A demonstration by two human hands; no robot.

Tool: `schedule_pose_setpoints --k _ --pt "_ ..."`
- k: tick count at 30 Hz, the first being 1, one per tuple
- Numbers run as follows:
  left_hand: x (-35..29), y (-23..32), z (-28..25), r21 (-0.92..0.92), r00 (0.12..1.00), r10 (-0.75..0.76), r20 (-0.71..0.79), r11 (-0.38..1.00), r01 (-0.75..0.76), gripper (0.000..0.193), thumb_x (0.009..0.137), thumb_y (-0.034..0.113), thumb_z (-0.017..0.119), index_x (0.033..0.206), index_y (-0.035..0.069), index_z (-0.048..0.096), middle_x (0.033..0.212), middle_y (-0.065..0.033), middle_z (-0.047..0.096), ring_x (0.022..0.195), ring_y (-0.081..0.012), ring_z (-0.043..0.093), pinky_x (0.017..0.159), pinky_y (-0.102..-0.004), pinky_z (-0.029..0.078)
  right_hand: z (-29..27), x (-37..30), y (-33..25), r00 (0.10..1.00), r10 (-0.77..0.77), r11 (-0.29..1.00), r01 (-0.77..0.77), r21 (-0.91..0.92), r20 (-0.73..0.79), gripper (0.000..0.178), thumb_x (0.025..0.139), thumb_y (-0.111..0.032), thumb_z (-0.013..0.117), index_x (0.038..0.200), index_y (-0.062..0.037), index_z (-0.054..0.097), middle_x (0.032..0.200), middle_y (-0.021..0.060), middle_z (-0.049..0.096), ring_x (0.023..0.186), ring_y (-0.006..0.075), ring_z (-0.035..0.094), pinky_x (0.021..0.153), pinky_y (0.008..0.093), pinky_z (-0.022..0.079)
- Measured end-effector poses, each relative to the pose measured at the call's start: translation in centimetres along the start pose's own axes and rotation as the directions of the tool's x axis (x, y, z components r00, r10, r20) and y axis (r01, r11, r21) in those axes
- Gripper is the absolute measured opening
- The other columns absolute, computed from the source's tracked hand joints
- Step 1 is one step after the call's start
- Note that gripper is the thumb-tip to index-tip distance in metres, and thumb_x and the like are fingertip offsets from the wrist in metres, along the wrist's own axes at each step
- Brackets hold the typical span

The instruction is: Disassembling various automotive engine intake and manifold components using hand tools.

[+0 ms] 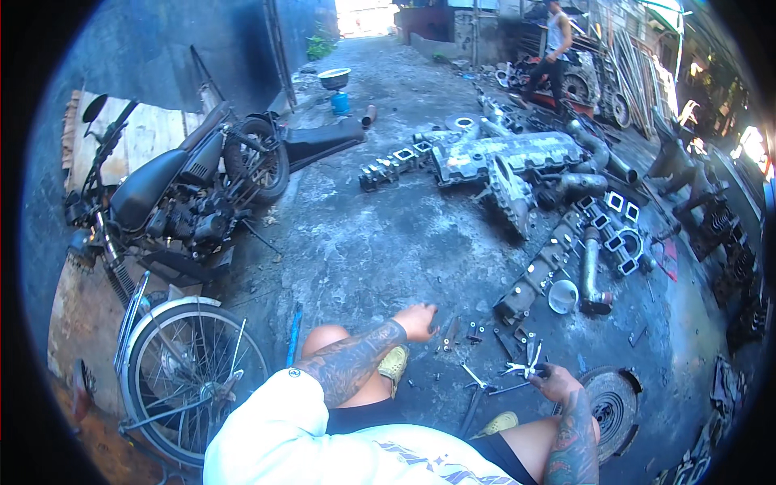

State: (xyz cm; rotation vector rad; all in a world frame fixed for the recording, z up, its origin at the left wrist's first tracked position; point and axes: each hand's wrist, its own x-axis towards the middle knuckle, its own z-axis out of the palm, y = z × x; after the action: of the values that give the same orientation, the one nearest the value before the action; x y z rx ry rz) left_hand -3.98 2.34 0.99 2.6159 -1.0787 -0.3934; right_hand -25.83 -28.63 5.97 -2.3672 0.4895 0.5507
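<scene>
While the right hand grips a silver pronged tool, the left hand hangs loosely curled

As far as the head view shows, the right hand has its fingertips closed on the near side of the silver pronged tool, low over the ground. The left hand, farther forward and to the left, has its fingers half bent with nothing visible in them; its palm is hidden, so I cannot tell whether something small sits inside.

The tool looks like stiff bare metal, probably light enough for one hand and hard to break, though any oil would make it slick. Where its arms meet seems the surest hold; the tips would twist more easily.

Between the hands lie small metal fittings and a second silver tool. Just beside the right forearm is a ribbed round disc. Beyond the right hand, a clear bowl sits between a long metal part and a metal pipe. Farther out, ahead of both hands, rests a large engine cover.

Left of the left hand are a blue bar, then a bicycle wheel, with a black motorcycle beyond. Well past the right hand, a co-worker is upright.
</scene>
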Motion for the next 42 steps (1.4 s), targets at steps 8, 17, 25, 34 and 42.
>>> schedule_pose_setpoints --k 8,17,25,34,42 --pt "2.8 6.3 0.9 -0.047 0.85 0.364 0.38 0.926 -0.375 0.065 0.083 0.047 0.057 0.127 0.001 0.044 0.115 -0.0253 0.053 0.111 -0.0396 0.049 0.094 -0.0458 0.04 0.7 -5.6 2.0 0.988 0.153 0.969 -0.152 -0.196 -0.013 0.055 0.081 -0.035 0.064 0.12 0.0014 0.052 0.105 0.0203 0.063 0.098 0.0316 0.062 0.084 0.0339 0.049" --pt "4.8 12.1 1.2 0.021 0.843 0.418 0.338 0.892 -0.451 0.061 0.083 0.042 0.058 0.128 0.003 0.043 0.12 -0.0209 0.051 0.111 -0.043 0.047 0.093 -0.0476 0.041 3.1 -8.4 4.8 0.982 0.177 0.984 -0.177 0.019 -0.058 0.057 0.082 -0.04 0.061 0.122 -0.0006 0.052 0.112 0.0207 0.06 0.105 0.0318 0.058 0.089 0.035 0.046" --pt "3.6 12.7 1.5 0.023 0.823 0.388 0.414 0.9 -0.436 0.059 0.084 0.04 0.058 0.126 0.002 0.045 0.116 -0.0213 0.054 0.11 -0.0393 0.049 0.092 -0.0438 0.042 8.1 -3.4 4.6 0.981 -0.052 0.995 0.067 -0.072 0.187 0.057 0.084 -0.045 0.055 0.121 -0.0009 0.052 0.111 0.0222 0.059 0.104 0.0355 0.057 0.09 0.0387 0.045" --pt "1.0 10.8 -2.2 -0.237 0.77 0.52 0.37 0.854 -0.462 0.062 0.087 0.043 0.055 0.128 -0.001 0.041 0.111 -0.0241 0.055 0.099 -0.0375 0.055 0.089 -0.042 0.043 7.3 -0.4 4.5 0.966 -0.049 0.958 0.118 -0.262 0.256 0.057 0.084 -0.043 0.057 0.125 -0.0035 0.049 0.111 0.0215 0.06 0.104 0.0353 0.057 0.089 0.0393 0.045" --pt "5.2 7.7 0.1 0.409 0.748 -0.074 0.659 0.87 -0.275 0.044 0.081 0.029 0.058 0.118 0.005 0.054 0.1 -0.0176 0.064 0.089 -0.032 0.062 0.079 -0.0393 0.049 6.1 3.9 3.7 0.966 -0.126 0.989 0.14 -0.047 0.227 0.044 0.083 -0.038 0.061 0.114 -0.0062 0.058 0.104 0.0195 0.062 0.099 0.0304 0.06 0.085 0.0383 0.046"
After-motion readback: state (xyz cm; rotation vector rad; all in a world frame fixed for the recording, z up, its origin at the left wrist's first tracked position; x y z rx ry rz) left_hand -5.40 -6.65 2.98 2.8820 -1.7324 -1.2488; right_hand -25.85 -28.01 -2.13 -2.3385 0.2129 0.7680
